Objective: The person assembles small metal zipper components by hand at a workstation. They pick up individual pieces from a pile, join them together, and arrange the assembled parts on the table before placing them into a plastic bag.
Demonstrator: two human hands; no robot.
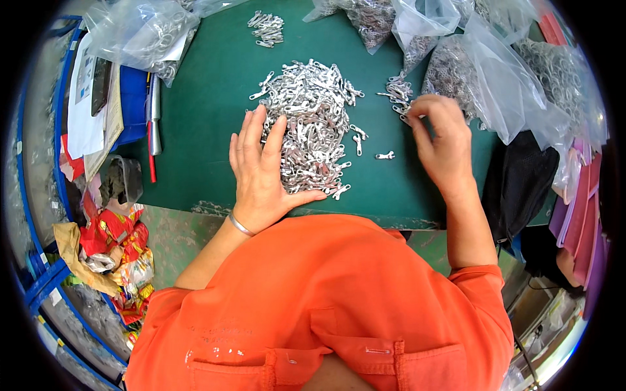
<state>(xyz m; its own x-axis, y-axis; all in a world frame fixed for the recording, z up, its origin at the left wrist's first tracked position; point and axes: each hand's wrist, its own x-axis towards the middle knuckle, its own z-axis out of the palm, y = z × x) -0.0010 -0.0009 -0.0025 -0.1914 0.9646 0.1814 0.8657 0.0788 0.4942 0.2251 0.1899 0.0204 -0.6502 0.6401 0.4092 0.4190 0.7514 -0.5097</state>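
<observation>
A large heap of small silver metal clasps [310,124] lies in the middle of the green tabletop. My left hand [256,169], with a bracelet at its wrist, rests open against the heap's left side, its fingers spread and the thumb along the near edge. To the right, my right hand [443,137] is closed in a pinch at a smaller group of clasps [398,89]. A metal clasp [403,118] shows at its fingertips. Between the hands lie a few loose clasps, one of them a single clasp [385,156] off by itself.
Another small group of clasps [266,28] lies at the far side. Clear plastic bags of metal parts [450,72] crowd the far right, and another bag [147,36] stands far left. A blue tray [134,104], pens [154,117] and a black bag [521,182] flank the work area.
</observation>
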